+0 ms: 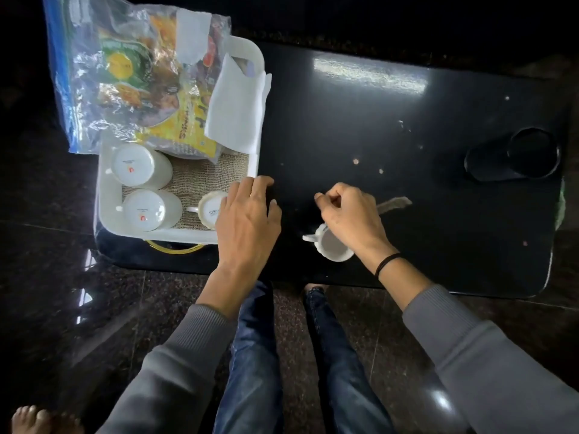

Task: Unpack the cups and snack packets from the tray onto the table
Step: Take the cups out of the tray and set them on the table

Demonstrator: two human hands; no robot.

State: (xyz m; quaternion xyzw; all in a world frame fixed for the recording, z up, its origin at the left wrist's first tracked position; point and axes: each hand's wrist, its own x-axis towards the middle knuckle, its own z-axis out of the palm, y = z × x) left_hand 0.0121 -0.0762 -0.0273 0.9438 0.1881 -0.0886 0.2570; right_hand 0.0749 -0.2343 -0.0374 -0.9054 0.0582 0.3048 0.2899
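So the next thing up is the small cup [210,211] lying upside down at the near right corner of the tray [108,195], handle poking out to the left toward the two bigger mugs. My left hand [247,214] is basically on top of it already, fingers spread flat and loose, gripping nothing, partly covering the cup's right side and hanging over the tray's right rim. That's the whole deal for the next grab: the cup sits just left of and under that hand, so the left one is way closer.

My right hand [347,214] is out over the worktop [407,136], loosely curled, hovering above the upright cup [333,245] that's already set down near the front edge. Can't honestly tell whether it's touching the rim or just clear of it, but it doesn't look like it's gripping anything.

Further left in the tray are the two upside-down mugs [141,166], one behind the other. At the back, the clear bag of snack packets [125,73] and a white paper napkin [238,104] are piled over the far end. All that's yet to come out.
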